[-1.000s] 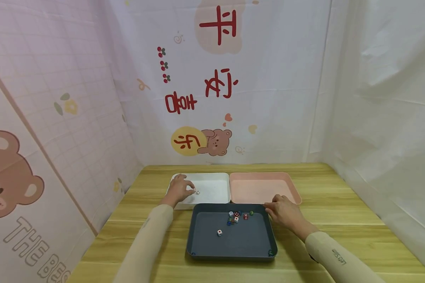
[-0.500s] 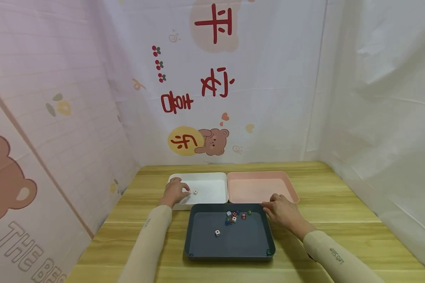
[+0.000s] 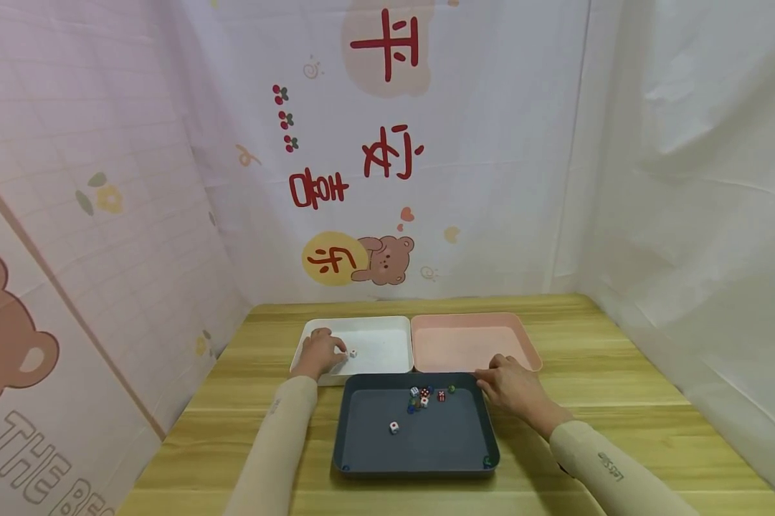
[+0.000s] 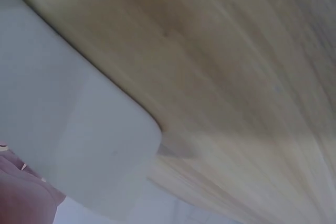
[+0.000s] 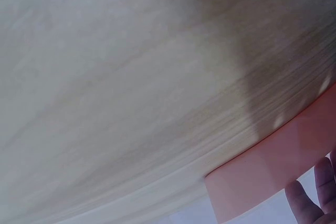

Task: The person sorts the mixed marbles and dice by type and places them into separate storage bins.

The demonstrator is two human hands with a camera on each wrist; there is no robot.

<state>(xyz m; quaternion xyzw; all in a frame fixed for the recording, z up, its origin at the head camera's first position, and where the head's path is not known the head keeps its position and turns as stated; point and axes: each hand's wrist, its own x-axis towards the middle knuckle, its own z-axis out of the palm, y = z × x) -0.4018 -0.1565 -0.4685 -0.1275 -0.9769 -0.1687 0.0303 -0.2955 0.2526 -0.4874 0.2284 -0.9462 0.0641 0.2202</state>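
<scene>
My left hand (image 3: 319, 355) reaches over the left end of the white tray (image 3: 387, 344). Its thumb and forefinger pinch a small white die, mostly covered by the fingertips. Just right of them, another white die (image 3: 353, 353) lies on the tray floor. At the far right corner of the dark grey tray (image 3: 426, 451), my right hand (image 3: 515, 387) holds the rim with thumb and forefinger. Inside that tray sit a lone white die (image 3: 394, 428), a red die (image 3: 441, 395) and a cluster of small mixed pieces. In the right wrist view, fingers (image 5: 302, 203) show beside a pink wall.
A pink tray (image 3: 471, 344) stands to the right of the white one, both behind the grey tray on the wooden table (image 3: 619, 401). Small green and blue pieces lie in the grey tray's near corners. Printed cloth (image 3: 490, 143) hangs around the table's back and sides.
My left hand has drawn slightly left from the loose die in the white tray. My right hand stays at the grey tray's corner. The head view has shifted a little.
</scene>
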